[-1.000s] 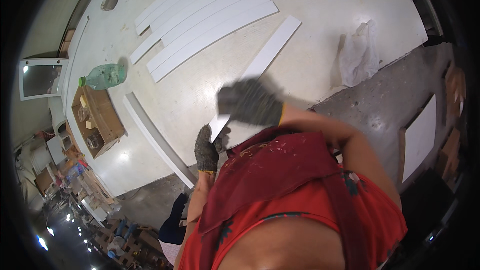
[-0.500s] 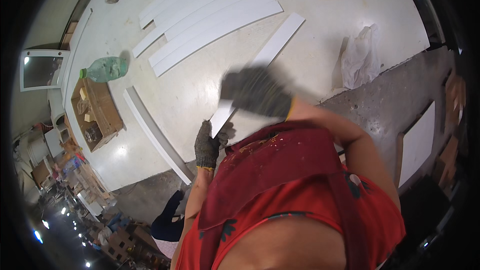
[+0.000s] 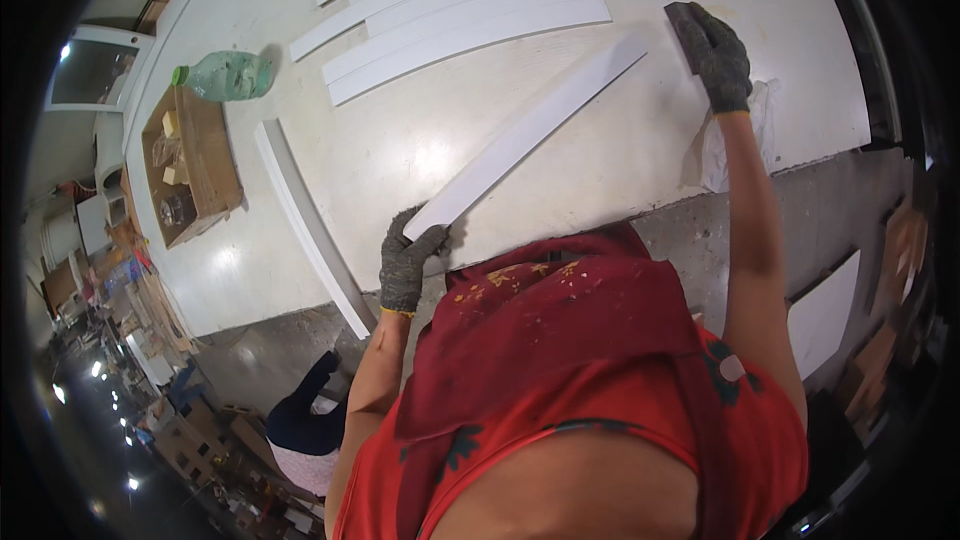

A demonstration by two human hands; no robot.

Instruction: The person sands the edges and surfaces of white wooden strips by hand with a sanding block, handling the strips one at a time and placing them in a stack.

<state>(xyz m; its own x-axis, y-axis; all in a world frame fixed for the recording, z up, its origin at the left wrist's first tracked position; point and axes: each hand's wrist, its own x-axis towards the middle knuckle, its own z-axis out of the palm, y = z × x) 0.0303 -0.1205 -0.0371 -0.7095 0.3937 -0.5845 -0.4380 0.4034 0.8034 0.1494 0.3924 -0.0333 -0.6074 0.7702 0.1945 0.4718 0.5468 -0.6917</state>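
- Sitting by the table's (image 3: 600, 175) left edge, a brown cardboard box (image 3: 213, 160) without a lid holds small odds and ends; a green-tinted plastic bottle (image 3: 230, 77) lies on its side just beyond it.
- Right of the box, a single white strip (image 3: 308, 225) lies apart, its lower end reaching the near edge. Whether it has been worked on cannot be told.
- Toward the far edge, several white strips (image 3: 470, 15) lie flat, side by side, ends staggered. They are set out neatly, but nothing shows whether they are finished or waiting.
- At the near edge, the gloved left hand (image 3: 404, 265) has its grip curled around the near end of one white piece.
- That held piece (image 3: 530, 135) slants across the table, far end pointing toward the far right corner, apart from the row. It seems to be the one in progress; its finish is too fine to judge.
- Near the right edge, the gloved right hand (image 3: 722, 55) has its grip closed over a dark, flat block (image 3: 684, 35), well clear of the held piece, so no rubbing contact is being made.
- By the near edge, a clear plastic bag (image 3: 713, 162) sits partly hidden behind the right forearm.
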